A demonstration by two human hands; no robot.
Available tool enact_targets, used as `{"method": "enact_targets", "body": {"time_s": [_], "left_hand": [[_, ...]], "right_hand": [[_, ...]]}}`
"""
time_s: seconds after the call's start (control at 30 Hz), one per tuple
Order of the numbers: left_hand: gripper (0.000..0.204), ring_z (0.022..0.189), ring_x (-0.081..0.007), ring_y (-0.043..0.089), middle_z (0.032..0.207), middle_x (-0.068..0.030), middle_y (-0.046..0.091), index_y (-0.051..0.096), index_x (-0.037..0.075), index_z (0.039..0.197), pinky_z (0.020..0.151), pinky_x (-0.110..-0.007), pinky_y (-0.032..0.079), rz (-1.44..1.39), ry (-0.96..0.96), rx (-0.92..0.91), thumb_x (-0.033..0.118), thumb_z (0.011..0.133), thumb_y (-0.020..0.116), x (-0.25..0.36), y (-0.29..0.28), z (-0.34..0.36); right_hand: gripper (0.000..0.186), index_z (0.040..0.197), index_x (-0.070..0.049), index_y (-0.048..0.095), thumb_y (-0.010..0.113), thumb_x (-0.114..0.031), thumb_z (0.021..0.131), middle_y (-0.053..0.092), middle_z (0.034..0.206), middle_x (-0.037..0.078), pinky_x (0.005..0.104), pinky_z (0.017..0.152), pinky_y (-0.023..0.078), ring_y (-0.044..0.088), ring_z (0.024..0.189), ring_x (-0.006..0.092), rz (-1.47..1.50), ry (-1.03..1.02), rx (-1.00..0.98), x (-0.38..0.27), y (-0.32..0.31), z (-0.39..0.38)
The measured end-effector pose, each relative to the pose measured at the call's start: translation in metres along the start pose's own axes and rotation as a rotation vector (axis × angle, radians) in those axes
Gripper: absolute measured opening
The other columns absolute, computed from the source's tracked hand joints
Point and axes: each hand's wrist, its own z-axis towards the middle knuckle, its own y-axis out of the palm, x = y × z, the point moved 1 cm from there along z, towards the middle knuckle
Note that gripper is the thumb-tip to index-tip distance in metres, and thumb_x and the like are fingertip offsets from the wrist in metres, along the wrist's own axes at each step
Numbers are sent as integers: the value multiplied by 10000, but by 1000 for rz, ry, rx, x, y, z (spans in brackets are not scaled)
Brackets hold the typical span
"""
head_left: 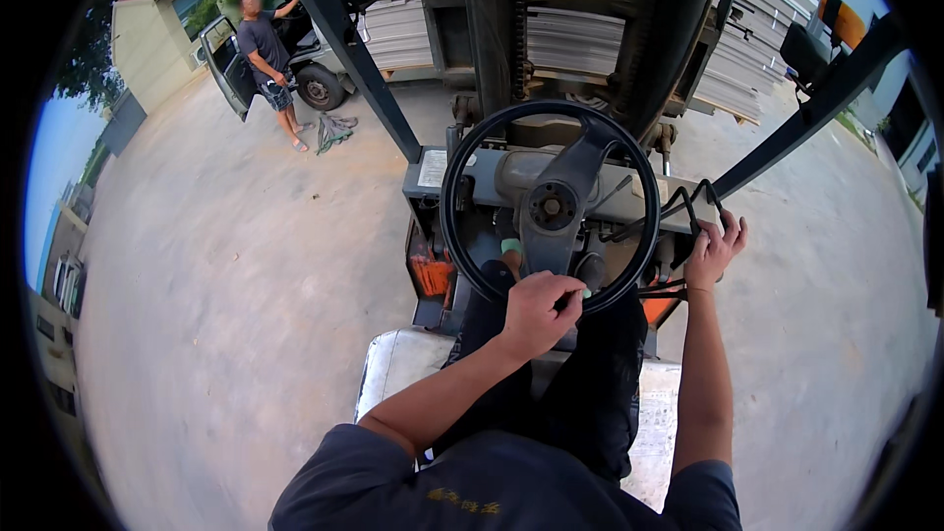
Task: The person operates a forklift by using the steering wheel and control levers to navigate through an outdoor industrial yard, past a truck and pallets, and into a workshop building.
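Levers [705, 184] stand right of the steering wheel [552, 205]; stacked boards [582, 37] lie far beyond it, a truck [321, 88] far left.

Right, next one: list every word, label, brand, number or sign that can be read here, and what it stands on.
Wording is located, not copied out:
Dark shirt: yellow characters on the front, seen at a slant.
Black trousers: pale lettering along the legs, partly lost in folds.
White label on the dash, left of the steering wheel: any print is too small to read.
I can make out no other text.
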Motion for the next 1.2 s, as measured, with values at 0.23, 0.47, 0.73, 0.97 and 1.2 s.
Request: {"method": "enact_targets", "body": {"time_s": [0.23, 0.47, 0.73, 0.97, 1.2], "left_hand": [[97, 643, -204, 637, 748, -93, 671, 724, 6, 917, 591, -305, 476, 47, -35, 10, -56, 842, 722, -8, 8, 8], [105, 608, -232, 618, 725, -107, 646, 723, 9, 918, 588, -321, 473, 184, 85, 18, -49, 832, 719, -8, 21, 17], [105, 658, -141, 651, 743, -83, 702, 727, 15, 1014, 642, -284, 514, 250, -148, 285, 88, 943, 706, -101, -43, 138], [164, 759, -323, 725, 778, -100, 739, 753, 94, 932, 687, -415, 557, 382, -13, 228, 248, 901, 705, -89, 96, 273], [67, 731, -303, 693, 735, -86, 687, 718, 106, 896, 653, -421, 545, 169, 187, -79, 162, 859, 724, -30, 183, 177]], "right_hand": [[242, 1126, -118, 755, 633, -255, 968, 615, 1291, 117, 523, 1186, 281, 359, 1396, 411, -10, 52, 21, 22, 5, 16], [297, 1216, -141, 720, 698, -262, 945, 628, 1239, 104, 526, 1123, 357, 435, 1318, 410, -10, 9, 66, 50, -1, 20], [298, 1215, -126, 716, 694, -246, 944, 621, 1247, 117, 527, 1138, 342, 408, 1347, 428, 2, 5, 78, 48, -2, 27], [292, 1211, -120, 713, 690, -229, 941, 615, 1269, 115, 528, 1153, 330, 381, 1375, 433, 5, 2, 63, 30, 7, 20], [292, 1209, -121, 710, 701, -222, 934, 621, 1275, 107, 527, 1162, 318, 381, 1380, 427, -31, 9, 60, 36, 7, 11]]}}
